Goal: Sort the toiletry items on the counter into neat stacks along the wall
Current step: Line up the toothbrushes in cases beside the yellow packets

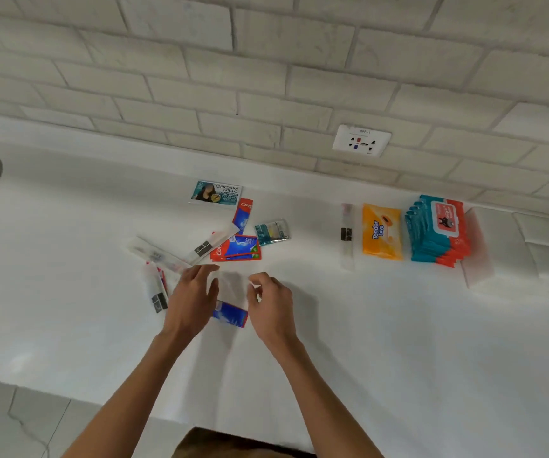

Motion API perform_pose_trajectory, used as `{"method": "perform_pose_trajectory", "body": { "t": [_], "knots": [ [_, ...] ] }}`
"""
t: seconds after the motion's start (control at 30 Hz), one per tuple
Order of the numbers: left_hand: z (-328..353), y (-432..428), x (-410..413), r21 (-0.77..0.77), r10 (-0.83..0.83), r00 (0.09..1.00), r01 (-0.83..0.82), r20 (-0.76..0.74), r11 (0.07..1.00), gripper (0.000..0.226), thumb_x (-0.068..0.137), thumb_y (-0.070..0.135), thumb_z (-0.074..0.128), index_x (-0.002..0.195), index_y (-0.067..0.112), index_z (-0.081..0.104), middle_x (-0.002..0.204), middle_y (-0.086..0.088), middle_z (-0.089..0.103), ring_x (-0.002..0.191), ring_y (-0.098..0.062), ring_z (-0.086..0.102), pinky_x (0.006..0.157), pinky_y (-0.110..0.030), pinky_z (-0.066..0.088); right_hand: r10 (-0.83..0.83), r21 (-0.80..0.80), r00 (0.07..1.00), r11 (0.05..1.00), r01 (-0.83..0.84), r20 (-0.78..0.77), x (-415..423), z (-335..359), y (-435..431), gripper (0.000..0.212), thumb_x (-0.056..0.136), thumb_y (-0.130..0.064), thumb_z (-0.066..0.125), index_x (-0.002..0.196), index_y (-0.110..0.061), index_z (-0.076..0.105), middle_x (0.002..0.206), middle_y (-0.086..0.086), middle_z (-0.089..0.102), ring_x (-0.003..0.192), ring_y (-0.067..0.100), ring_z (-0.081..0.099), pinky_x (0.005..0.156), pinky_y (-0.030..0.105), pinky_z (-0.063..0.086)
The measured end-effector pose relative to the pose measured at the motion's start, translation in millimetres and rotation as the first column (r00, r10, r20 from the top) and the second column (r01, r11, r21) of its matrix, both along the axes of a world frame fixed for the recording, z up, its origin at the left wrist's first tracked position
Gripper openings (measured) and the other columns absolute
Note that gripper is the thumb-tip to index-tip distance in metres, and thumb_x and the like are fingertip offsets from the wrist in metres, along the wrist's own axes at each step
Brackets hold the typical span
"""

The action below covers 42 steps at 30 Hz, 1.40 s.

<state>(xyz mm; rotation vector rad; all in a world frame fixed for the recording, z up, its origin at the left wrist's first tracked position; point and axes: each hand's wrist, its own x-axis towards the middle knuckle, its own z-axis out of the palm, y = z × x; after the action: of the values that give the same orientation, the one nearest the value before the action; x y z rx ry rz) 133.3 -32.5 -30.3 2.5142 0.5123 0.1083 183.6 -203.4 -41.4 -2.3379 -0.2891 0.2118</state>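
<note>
— Hands first?
— Left hand (193, 299): fingers straight, thumb against one edge of a clear packet (230, 287). Right hand (271, 304): fingers curled, seemingly pinching the packet's other edge; too blurred for certainty.
— Likely trouble?
— Slippery film, held only at the edges: could slide free and drop back into the jumble. Could also drag along the blue sachet (230, 314) lying just beneath, between both hands. Forearms low over the worktop (68, 292); one careless sweep enough to scatter the loose pile.
— Positions, left to right?
— Just left of the left hand, toothbrush packets (159, 290), askew. Just beyond that hand, a slanted packet (210, 246) over red-and-blue toothpaste sachets (236, 249). Farther beyond, close to the wall (266, 77), a conditioner sachet (217, 193). Beyond the right hand, a teal sachet (271, 231). Well right of the right hand, already ranged along the wall: a lone toothbrush packet (347, 236), an orange wipes pack (382, 231), then a teal wipes stack (435, 231).
— Progress?
— Judging by that: right-hand row begun, middle heap unsorted.
</note>
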Motion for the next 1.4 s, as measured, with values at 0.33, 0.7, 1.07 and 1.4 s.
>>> {"method": "perform_pose_trajectory", "body": {
  "t": [0.33,0.7,1.07,1.4],
  "knots": [
    [10.6,68.8,-107.5,0.003,0.133,0.99,-0.133,0.037,0.991,0.029,0.099,0.017,0.062,0.128,0.019,0.064,0.127,-0.002,0.068,0.117,-0.028,0.059,0.088,-0.037,0.052,0.222,-0.08,0.97,0.97,-0.231,-0.099,-82.3,6.6,100.6,0.035,0.104,-0.036,0.063,0.134,-0.02,0.059,0.13,0.003,0.066,0.118,0.018,0.065,0.094,0.031,0.059],
    [11.9,97.6,-146.8,-0.013,-0.07,0.998,0.07,-0.001,0.997,0.033,0.1,0.02,0.062,0.133,0.021,0.063,0.136,-0.001,0.064,0.122,-0.023,0.059,0.097,-0.033,0.051,0.173,-0.26,0.982,0.947,-0.188,-0.08,-126.0,-7.5,128.1,0.024,0.106,-0.032,0.059,0.125,-0.017,0.058,0.123,0.006,0.065,0.109,0.019,0.063,0.091,0.032,0.056],
    [37.8,97.1,-106.6,0.242,-0.431,0.886,0.387,0.169,0.89,0.038,0.101,0.026,0.063,0.138,0.021,0.062,0.133,0.001,0.063,0.12,-0.024,0.056,0.093,-0.039,0.055,0.109,-0.033,0.994,0.993,-0.11,-0.016,-105.9,54.8,85.6,0.016,0.106,-0.018,0.059,0.12,-0.02,0.066,0.113,0.003,0.064,0.104,0.019,0.063,0.085,0.028,0.053],
    [60.5,52.8,-74.9,-0.266,-0.43,0.902,0.426,0.048,0.865,0.016,0.097,0.035,0.068,0.11,0.026,0.072,0.102,0.004,0.062,0.089,-0.013,0.057,0.078,-0.029,0.051,-0.039,0.246,0.999,0.968,0.046,-0.035,-87.2,113.0,31.9,0.026,0.095,-0.036,0.076,0.116,-0.04,0.062,0.093,-0.01,0.073,0.088,0.005,0.07,0.074,0.012,0.054]
  ]
}}
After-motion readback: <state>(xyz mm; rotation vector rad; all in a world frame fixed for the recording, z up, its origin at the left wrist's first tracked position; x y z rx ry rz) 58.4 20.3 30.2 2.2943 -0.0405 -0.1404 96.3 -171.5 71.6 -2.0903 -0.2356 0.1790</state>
